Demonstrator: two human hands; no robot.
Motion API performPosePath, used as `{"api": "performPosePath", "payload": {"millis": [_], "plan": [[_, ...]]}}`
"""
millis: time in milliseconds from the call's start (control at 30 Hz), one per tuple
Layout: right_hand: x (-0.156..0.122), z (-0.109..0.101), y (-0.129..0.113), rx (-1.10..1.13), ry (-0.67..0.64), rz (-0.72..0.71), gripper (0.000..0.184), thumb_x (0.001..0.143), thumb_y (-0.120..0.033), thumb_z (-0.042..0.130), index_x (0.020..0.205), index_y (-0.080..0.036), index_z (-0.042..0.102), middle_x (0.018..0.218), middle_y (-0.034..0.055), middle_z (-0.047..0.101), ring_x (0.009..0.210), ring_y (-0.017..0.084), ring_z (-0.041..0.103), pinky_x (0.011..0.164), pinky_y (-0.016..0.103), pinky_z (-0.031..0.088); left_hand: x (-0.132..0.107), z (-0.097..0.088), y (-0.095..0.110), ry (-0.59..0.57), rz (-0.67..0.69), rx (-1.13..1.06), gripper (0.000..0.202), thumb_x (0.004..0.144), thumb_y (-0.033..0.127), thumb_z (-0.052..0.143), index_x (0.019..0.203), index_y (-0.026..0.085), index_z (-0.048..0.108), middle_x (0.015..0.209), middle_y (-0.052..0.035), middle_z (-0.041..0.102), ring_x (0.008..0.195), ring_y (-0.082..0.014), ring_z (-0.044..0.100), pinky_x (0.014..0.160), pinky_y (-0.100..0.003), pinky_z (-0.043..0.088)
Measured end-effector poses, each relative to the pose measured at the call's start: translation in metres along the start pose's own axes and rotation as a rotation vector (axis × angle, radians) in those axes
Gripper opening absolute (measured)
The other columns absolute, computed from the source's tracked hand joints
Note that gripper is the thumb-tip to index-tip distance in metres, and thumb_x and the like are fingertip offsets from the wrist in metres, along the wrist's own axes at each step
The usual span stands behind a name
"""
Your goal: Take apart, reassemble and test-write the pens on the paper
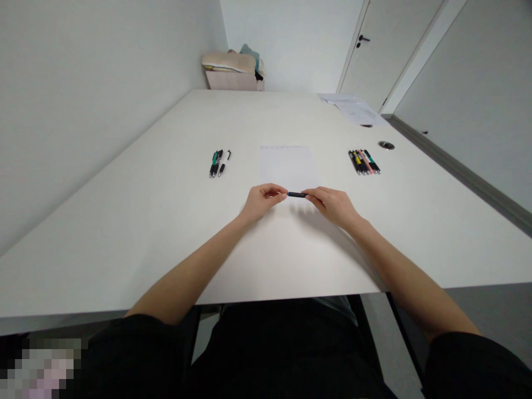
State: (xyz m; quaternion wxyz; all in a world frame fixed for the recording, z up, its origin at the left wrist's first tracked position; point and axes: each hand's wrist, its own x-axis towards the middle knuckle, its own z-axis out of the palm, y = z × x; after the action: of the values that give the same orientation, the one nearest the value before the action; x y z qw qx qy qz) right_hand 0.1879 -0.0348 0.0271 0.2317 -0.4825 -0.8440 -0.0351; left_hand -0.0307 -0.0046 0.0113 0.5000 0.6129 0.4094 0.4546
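Observation:
A dark pen [296, 194] is held level between my two hands, just in front of a white sheet of paper [288, 165]. My left hand [262, 200] pinches its left end, where a bit of blue shows. The right end sits between the thumb and fingers of my right hand [331, 204]. Both ends are partly covered by fingertips. Left of the paper lie several pens and pen parts [215, 164], with a short dark piece [221, 169] and a small clip-like piece [229, 154] beside them. To the right, a row of several pens [364, 162] lies side by side.
The white table [166, 221] meets a wall on the left. Loose papers [353, 108] lie at its far right corner, near a round grommet [386, 145]. Beyond the far edge, folded cloth [230, 61] rests on a box-like piece of furniture [233, 81].

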Motion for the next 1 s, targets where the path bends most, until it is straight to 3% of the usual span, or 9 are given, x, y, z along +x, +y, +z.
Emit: {"api": "performPosePath", "payload": {"millis": [167,400,567,700,800,900,1000], "plan": [[0.0003,-0.0013,-0.0019,0.004,-0.005,-0.007,0.028,0.093,-0.031,0.042,0.108,-0.023,0.065,0.090,0.0036,0.071,0.073,0.015,0.064,0.060,0.025,0.042,0.0013,0.0002,-0.0015,0.012,-0.022,-0.090,0.044,0.063,0.043,0.075,0.096,0.014,0.069,0.083,-0.0071,0.070,0.069,-0.0134,0.063,0.070,-0.029,0.051],[-0.0003,0.0016,-0.0013,-0.006,-0.011,-0.020,0.026,0.092,-0.031,0.045,0.106,-0.023,0.065,0.090,0.0028,0.071,0.074,0.015,0.065,0.060,0.024,0.042,-0.0014,0.0017,-0.0023,-0.031,0.056,-0.054,0.032,0.062,0.029,0.074,0.089,0.014,0.068,0.093,-0.0075,0.069,0.087,-0.0165,0.063,0.084,-0.032,0.049],[-0.0008,0.0041,0.0010,0.000,-0.011,-0.023,0.026,0.092,-0.032,0.045,0.106,-0.024,0.065,0.091,0.0034,0.071,0.074,0.015,0.065,0.060,0.025,0.043,-0.0017,0.0004,-0.0005,-0.026,0.078,-0.063,0.034,0.063,0.029,0.073,0.093,0.015,0.068,0.101,-0.0085,0.068,0.093,-0.0177,0.061,0.083,-0.030,0.048],[-0.0006,0.0040,0.0013,0.017,0.011,-0.039,0.026,0.092,-0.031,0.045,0.105,-0.022,0.066,0.091,0.0041,0.071,0.075,0.015,0.065,0.063,0.025,0.045,0.0033,-0.0038,-0.0008,0.011,-0.002,0.029,0.034,0.067,0.043,0.069,0.086,0.014,0.068,0.083,-0.0069,0.068,0.074,-0.0142,0.061,0.063,-0.024,0.049],[0.0001,0.0033,0.0013,0.040,0.046,-0.065,0.025,0.091,-0.031,0.047,0.103,-0.022,0.066,0.091,0.0048,0.071,0.077,0.016,0.064,0.066,0.026,0.046,0.0063,-0.0061,-0.0046,-0.028,-0.104,0.102,0.047,0.072,0.060,0.060,0.072,0.013,0.067,0.065,-0.0056,0.063,0.054,-0.0104,0.054,0.045,-0.021,0.040],[0.0008,0.0026,0.0015,0.063,0.075,-0.087,0.023,0.091,-0.030,0.048,0.101,-0.022,0.067,0.092,0.0058,0.070,0.081,0.016,0.064,0.071,0.028,0.046,0.0055,-0.0061,-0.0062,-0.063,-0.139,0.143,0.060,0.075,0.069,0.049,0.063,0.013,0.065,0.057,-0.0054,0.059,0.044,-0.0083,0.047,0.039,-0.021,0.034],[0.0010,0.0025,0.0015,0.069,0.084,-0.096,0.021,0.090,-0.030,0.050,0.099,-0.021,0.067,0.092,0.0056,0.070,0.081,0.016,0.064,0.072,0.028,0.046,0.0018,-0.0051,-0.0020,-0.094,-0.139,0.197,0.057,0.075,0.067,0.049,0.062,0.013,0.064,0.055,-0.0041,0.057,0.044,-0.0083,0.046,0.040,-0.021,0.033]]}}
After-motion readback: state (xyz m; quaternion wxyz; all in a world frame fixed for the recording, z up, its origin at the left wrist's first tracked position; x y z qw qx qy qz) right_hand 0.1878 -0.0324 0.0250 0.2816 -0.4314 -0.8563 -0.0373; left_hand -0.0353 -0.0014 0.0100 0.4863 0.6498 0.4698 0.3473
